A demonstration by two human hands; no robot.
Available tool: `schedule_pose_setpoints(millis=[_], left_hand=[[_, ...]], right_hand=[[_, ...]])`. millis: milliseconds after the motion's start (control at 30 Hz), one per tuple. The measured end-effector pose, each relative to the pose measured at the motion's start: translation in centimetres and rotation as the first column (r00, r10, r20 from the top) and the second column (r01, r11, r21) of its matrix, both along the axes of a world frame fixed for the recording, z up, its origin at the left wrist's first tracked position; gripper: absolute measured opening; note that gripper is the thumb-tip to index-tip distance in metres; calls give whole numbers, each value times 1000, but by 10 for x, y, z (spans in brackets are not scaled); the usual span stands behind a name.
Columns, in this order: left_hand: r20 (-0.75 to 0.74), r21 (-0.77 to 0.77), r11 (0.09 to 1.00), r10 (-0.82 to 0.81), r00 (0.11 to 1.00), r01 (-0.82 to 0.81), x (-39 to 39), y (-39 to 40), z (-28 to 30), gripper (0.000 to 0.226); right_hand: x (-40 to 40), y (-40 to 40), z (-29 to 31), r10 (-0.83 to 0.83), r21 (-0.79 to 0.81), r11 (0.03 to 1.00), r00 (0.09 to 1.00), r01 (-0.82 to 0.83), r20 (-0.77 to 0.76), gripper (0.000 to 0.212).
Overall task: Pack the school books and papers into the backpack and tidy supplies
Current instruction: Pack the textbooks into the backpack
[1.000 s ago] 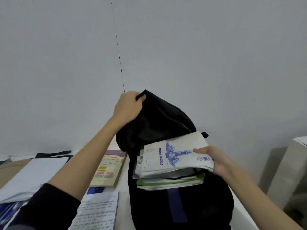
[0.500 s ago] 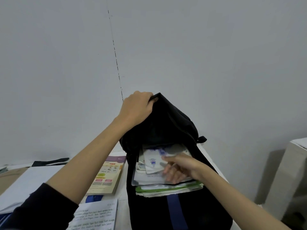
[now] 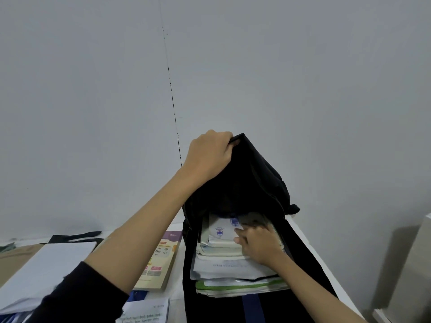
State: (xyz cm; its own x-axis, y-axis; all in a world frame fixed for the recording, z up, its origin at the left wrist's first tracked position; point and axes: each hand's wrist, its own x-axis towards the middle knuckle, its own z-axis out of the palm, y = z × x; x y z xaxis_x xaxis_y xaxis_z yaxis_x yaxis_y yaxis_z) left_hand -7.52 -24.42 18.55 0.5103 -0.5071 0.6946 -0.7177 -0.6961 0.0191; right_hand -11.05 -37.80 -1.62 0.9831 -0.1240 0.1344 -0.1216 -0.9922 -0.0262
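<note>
Right hand (image 3: 258, 244) lies on the stack of books (image 3: 233, 269) in the mouth of the black backpack (image 3: 251, 183); our fingers look partly curled over the topmost white booklet (image 3: 220, 231), but blur keeps us from telling whether they grip it or only press on it

We note the stack sits inside the open bag, near edges poking out toward us: a green-edged folder (image 3: 240, 286) lowest, white papers above it, the booklet with blue print on top and deepest in

Left hand (image 3: 210, 157), farther and higher, grips the top edge of the backpack's flap, fingers curled round the fabric, holding it lifted; a dark sleeve (image 3: 77, 297) covers our left upper arm

Backpack lies on the surface (image 3: 176, 306), opening facing us, a blue stripe (image 3: 253, 308) on its near front

Left of the bag, near to far: a handwritten sheet (image 3: 144, 313), a colourful textbook (image 3: 158, 259) just beside the bag, a white pad (image 3: 46, 271), then a black strap-like item (image 3: 74, 236) by the wall (image 3: 93, 89)

Pale box (image 3: 412, 264) stands at far right
</note>
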Motion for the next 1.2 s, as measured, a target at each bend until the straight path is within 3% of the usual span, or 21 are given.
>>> schedule_pose_setpoints(millis=[233, 367, 467, 633, 700, 800, 867, 1033, 1100, 1200], left_hand=[[13, 7, 1000, -13, 1000, 13, 7, -1, -3, 34], [-6, -16, 1000, -19, 1000, 18, 11, 4, -7, 32], [-52, -51, 998, -26, 998, 24, 15, 12, -17, 34], [-328, -125, 992, -22, 945, -20, 25, 46, -60, 39], [-498, -112, 992, -8, 867, -55, 31, 71, -88, 38], [-733, -57, 998, -36, 679, -9, 29, 119, -137, 34], [-813, -53, 999, -37, 581, -11, 24, 160, -168, 37], [-737, 172, 964, 262, 622, -202, 29, 277, -230, 30], [-721, 221, 938, 341, 603, -267, 29, 320, -244, 36], [-758, 277, 923, 381, 529, -268, 29, 365, -257, 47]], right_hand=[[24, 6, -1, -71, 76, 995, 997, 70, 14, 38], [12, 10, -10, -67, 46, 997, 943, 54, 326, 35], [-5, 14, -18, 8, 25, 999, 840, -26, 543, 33], [-28, 45, -14, 150, 34, 964, 648, -263, 747, 26], [-35, 67, -16, 185, 36, 932, 559, -361, 808, 23], [-43, 110, -18, 220, 57, 885, 523, -461, 823, 21], [-46, 142, -22, 270, 56, 856, 538, -514, 799, 22], [-47, 204, -31, 337, 52, 846, 607, -531, 720, 25], [-45, 225, -38, 316, 90, 887, 737, -453, 597, 28], [-39, 244, -49, 138, 148, 975, 971, -168, 194, 33]])
